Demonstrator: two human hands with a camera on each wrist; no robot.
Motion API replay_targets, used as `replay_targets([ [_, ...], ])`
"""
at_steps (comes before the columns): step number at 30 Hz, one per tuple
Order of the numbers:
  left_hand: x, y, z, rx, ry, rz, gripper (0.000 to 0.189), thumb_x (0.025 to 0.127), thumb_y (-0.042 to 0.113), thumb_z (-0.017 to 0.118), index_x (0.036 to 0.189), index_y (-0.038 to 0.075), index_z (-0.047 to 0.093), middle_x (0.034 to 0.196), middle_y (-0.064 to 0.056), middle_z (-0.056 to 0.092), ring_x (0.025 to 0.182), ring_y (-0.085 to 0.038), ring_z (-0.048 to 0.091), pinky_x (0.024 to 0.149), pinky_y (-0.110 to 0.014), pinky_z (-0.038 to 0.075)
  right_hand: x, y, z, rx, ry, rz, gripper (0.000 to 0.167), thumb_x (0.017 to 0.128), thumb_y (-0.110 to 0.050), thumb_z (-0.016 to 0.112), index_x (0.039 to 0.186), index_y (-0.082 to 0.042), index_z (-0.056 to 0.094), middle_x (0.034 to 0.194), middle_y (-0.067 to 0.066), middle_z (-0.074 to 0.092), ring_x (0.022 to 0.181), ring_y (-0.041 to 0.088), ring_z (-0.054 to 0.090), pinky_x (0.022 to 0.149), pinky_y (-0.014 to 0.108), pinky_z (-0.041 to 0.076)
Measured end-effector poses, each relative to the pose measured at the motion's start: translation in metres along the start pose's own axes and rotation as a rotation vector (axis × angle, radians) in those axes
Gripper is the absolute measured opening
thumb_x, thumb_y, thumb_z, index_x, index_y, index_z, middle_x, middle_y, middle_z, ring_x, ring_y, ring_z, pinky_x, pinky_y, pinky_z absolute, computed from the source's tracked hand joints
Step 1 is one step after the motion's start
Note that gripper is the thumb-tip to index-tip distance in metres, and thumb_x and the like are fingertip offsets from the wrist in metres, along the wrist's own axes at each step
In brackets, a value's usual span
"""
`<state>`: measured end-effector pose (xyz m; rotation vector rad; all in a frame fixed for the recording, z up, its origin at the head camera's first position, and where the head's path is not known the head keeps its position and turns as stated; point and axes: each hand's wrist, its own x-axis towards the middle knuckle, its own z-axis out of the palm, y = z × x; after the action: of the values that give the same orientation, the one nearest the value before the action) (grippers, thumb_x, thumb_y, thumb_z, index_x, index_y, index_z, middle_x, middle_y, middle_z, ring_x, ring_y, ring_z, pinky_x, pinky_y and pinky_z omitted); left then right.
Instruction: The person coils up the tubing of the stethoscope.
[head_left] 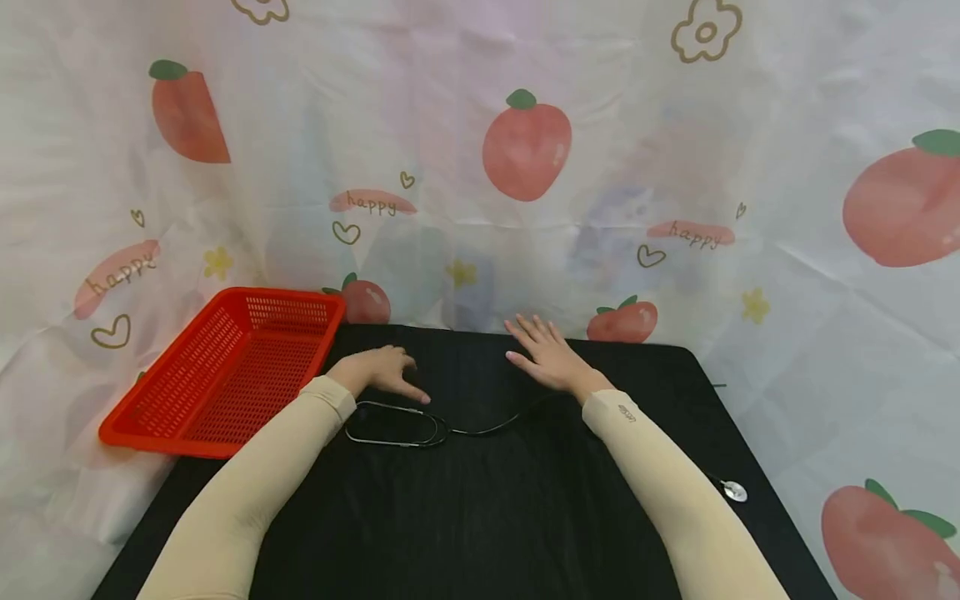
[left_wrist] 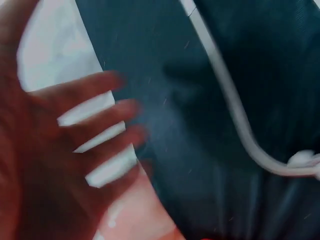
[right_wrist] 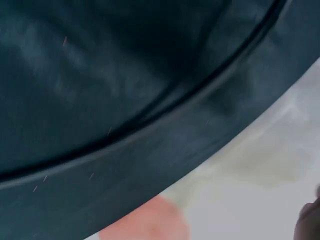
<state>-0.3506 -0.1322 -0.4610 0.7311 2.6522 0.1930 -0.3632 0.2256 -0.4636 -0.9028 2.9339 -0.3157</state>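
A stethoscope lies stretched across the black table, its metal ear tubes (head_left: 390, 444) at the left and its round chest piece (head_left: 734, 491) near the right edge. Its dark tubing (head_left: 487, 431) runs under my right forearm, which hides part of it. My left hand (head_left: 378, 368) hovers just beyond the ear tubes, holding nothing. In the left wrist view its fingers (left_wrist: 95, 117) are spread and apart from the metal tube (left_wrist: 227, 90). Over the far part of the table is my right hand (head_left: 553, 360), fingers spread, nothing held. The right wrist view shows the black tubing (right_wrist: 150, 122) below.
A red plastic basket (head_left: 330, 321) with a perforated wall stands at the table's left, beside my left forearm. The black table (head_left: 465, 525) ends at a far edge against a white curtain (head_left: 450, 100) printed with fruit.
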Motion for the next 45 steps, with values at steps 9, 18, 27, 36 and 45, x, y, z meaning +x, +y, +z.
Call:
replay_targets([
  [9,-0.045,0.004,0.073,-0.056,0.062,0.001,0.082,0.066,0.040,0.097,0.131,0.011,0.057,0.118,-0.010,0.057,0.107,-0.029,0.056,0.094,-0.053,0.048,-0.023,-0.056,0.064,-0.094,-0.238,-0.276,0.046,0.100,-0.053,0.063,0.134,-0.022,0.062,0.127,0.001,0.063,0.116,0.022,0.059,0.101,0.046,0.048],
  [18,-0.053,0.019,0.104,-0.116,0.323,-0.001,0.063,0.068,0.031,0.086,0.114,0.011,0.048,0.087,0.002,0.057,0.071,-0.015,0.054,0.066,-0.035,0.047,-0.035,-0.054,0.073,-0.005,0.016,-0.197,0.011,0.107,-0.027,0.059,0.117,-0.022,0.060,0.108,-0.003,0.063,0.082,0.009,0.064,0.072,0.032,0.054],
  [27,-0.053,0.038,0.104,-0.765,0.345,0.001,0.051,0.080,0.026,0.088,0.108,0.004,0.050,0.071,0.001,0.065,0.046,-0.015,0.056,0.046,-0.031,0.050,-0.037,-0.049,0.028,0.141,0.390,-0.042,0.013,0.102,-0.030,0.067,0.111,-0.022,0.063,0.106,-0.004,0.067,0.091,0.013,0.069,0.075,0.038,0.056],
  [36,-0.056,0.057,0.074,-0.933,0.364,0.015,0.052,0.085,0.032,0.087,0.091,0.011,0.039,0.074,-0.014,0.072,0.047,-0.017,0.058,0.047,-0.029,0.046,-0.055,-0.043,0.000,0.064,0.444,-0.082,0.021,0.101,-0.030,0.069,0.120,-0.021,0.068,0.111,-0.002,0.070,0.089,0.014,0.071,0.074,0.037,0.057],
  [45,-0.059,0.069,0.074,-0.922,0.411,-0.170,0.048,0.085,0.025,0.087,0.086,0.011,0.040,0.063,-0.005,0.070,0.042,-0.014,0.054,0.044,-0.027,0.044,-0.086,-0.066,-0.038,-0.030,0.331,-0.302,0.017,0.098,-0.021,0.073,0.114,-0.024,0.074,0.104,-0.011,0.070,0.079,0.002,0.065,0.068,0.027,0.054],
])
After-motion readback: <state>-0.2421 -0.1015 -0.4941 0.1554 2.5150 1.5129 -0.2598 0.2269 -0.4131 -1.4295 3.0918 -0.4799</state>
